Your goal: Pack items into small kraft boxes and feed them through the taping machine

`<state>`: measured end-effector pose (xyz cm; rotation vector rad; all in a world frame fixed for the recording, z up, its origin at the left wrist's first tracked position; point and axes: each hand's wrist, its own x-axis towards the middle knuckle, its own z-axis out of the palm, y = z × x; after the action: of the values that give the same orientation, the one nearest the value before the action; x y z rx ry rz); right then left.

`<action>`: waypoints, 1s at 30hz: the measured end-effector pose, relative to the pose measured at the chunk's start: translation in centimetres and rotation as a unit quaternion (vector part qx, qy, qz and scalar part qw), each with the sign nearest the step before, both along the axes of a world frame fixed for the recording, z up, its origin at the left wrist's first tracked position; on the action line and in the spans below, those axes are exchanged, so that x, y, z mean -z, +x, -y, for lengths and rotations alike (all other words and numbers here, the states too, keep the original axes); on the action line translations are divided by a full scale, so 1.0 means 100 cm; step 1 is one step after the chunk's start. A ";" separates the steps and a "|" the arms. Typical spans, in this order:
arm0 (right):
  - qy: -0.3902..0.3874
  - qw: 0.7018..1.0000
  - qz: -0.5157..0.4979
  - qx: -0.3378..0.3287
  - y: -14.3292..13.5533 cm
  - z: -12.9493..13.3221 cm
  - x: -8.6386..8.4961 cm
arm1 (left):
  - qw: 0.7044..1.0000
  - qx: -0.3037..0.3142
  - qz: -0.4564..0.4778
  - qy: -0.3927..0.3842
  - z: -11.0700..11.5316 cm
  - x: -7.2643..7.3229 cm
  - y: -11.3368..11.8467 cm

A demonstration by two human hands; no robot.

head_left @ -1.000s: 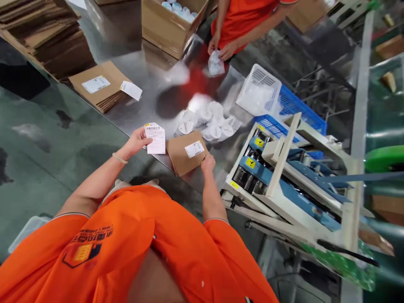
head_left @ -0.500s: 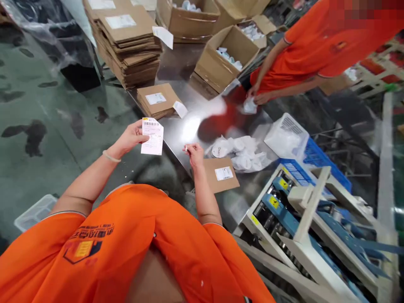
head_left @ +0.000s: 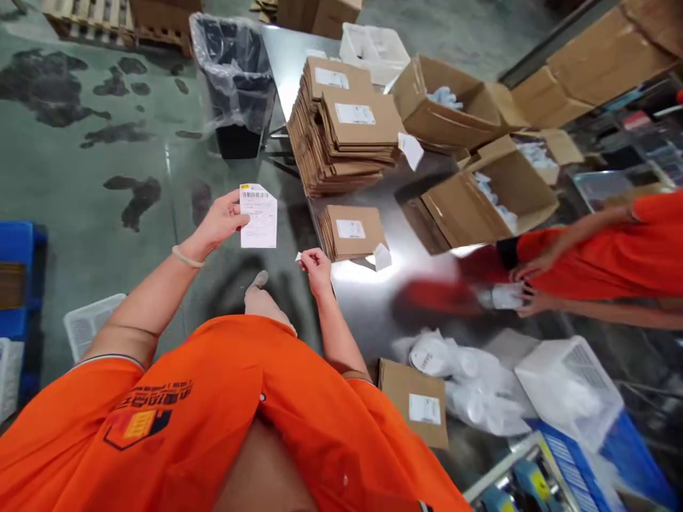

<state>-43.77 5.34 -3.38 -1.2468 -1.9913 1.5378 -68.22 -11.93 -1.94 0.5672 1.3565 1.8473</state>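
Between the thumb and fingers of my left hand [head_left: 224, 219] is a printed paper slip [head_left: 260, 226] with a barcode near its top and one cut corner. My right hand [head_left: 316, 270] pinches a small white paper scrap [head_left: 299, 257], held apart from the slip. Just beyond my right hand, a short stack of flattened cardboard boxes [head_left: 368, 220] with a white label lies on the metal table [head_left: 368, 299]. Closer to my body on the right, another labelled flat box [head_left: 395, 387] rests beside white plastic-wrapped items [head_left: 469, 377].
A tall stack of flattened boxes [head_left: 368, 131] stands at the back of the table. Left of it is a black bin [head_left: 235, 85] with a clear liner. Open cartons [head_left: 491, 206] hold pale items. A co-worker [head_left: 602, 263] handles a white item. Machinery [head_left: 526, 483] sits lower right.
My view and body have swung left, so the table, boxes and co-worker appear further right and the bin is in full view. Both hands keep their paper pieces.
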 end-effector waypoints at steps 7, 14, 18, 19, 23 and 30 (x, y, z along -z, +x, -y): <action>0.012 0.998 0.015 -0.065 -0.130 -0.070 0.034 | 0.998 -0.066 0.004 -0.018 -0.045 0.019 -0.116; -0.002 0.994 -0.012 -0.113 -0.281 -0.122 0.026 | 0.991 -0.131 0.010 -0.033 -0.093 0.018 -0.233; 0.001 0.994 -0.030 -0.107 -0.351 -0.147 0.033 | 0.986 -0.157 0.033 -0.034 -0.120 0.028 -0.292; 0.010 0.993 -0.047 -0.108 -0.368 -0.154 0.036 | 0.986 -0.157 0.036 -0.033 -0.128 0.032 -0.307; 0.105 0.984 -0.091 -0.111 -0.434 -0.186 0.048 | 0.990 -0.132 0.032 -0.026 -0.167 0.052 -0.378; 0.288 0.950 -0.103 -0.053 -0.553 -0.255 0.088 | 0.999 -0.048 0.021 -0.007 -0.240 0.072 -0.517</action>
<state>-99.11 30.86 -12.22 -0.7211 -2.1643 0.9575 -119.96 12.08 -9.16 0.4609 1.3884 1.9144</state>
